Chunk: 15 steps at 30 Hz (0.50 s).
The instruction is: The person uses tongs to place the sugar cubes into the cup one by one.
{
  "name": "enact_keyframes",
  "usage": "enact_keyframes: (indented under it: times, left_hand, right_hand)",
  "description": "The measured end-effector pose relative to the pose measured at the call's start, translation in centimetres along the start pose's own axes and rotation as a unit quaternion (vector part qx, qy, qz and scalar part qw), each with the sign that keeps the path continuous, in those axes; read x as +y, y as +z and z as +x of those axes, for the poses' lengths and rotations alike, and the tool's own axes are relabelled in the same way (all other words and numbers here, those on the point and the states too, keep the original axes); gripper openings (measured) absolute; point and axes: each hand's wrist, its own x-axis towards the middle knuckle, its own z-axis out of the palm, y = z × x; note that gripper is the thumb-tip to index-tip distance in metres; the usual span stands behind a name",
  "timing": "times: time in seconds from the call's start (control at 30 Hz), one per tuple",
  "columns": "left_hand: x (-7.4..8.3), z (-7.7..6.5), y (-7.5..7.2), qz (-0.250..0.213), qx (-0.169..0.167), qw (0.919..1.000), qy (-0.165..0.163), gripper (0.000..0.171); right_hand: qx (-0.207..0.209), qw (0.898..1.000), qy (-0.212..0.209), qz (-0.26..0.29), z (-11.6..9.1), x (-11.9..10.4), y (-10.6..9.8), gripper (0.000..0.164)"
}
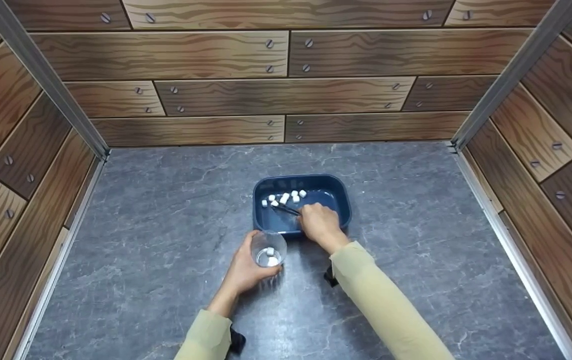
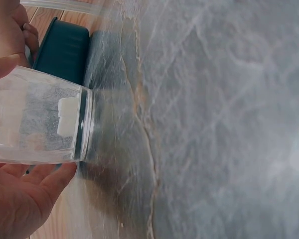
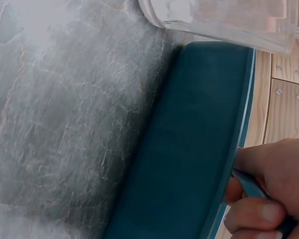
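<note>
My left hand (image 1: 246, 265) grips a clear cup (image 1: 261, 240), thumb and fingers on opposite sides of its wall. Two small white blocks (image 2: 68, 117) show at the cup's bottom. The cup stands just in front of a dark blue tray (image 1: 343, 187). My right hand (image 1: 320, 222) reaches over the tray's front right part and holds black tweezers (image 1: 288, 209). Their tips point left, right at a small white block (image 1: 274, 203) in the tray. In the right wrist view the tray's wall hides the tips, and curled fingers (image 3: 254, 214) pinch the tweezers' handle.
Several more white blocks (image 1: 285, 198) lie in the left and middle of the tray. Underneath is a grey marbled surface (image 1: 166, 225). Wood-patterned panels (image 1: 286, 52) stand at the back and both sides, joined by grey metal posts (image 1: 51, 82).
</note>
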Motion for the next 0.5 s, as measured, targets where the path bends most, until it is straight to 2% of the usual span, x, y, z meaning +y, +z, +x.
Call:
enact_keyframes:
  times: [0.37,0.5]
  left_hand:
    - [0.1,0.0,0.0,0.009,0.0,0.9999,-0.008,0.096]
    - [0.2,0.0,0.0,0.012,-0.001,0.9999,-0.008,0.096]
  right_hand:
    - [-0.001,1.0,-0.009,-0.004,-1.1,0.6,-0.3,0.019]
    - [0.007,1.0,-0.013,0.01,-1.8,1.1,-0.5,0.017]
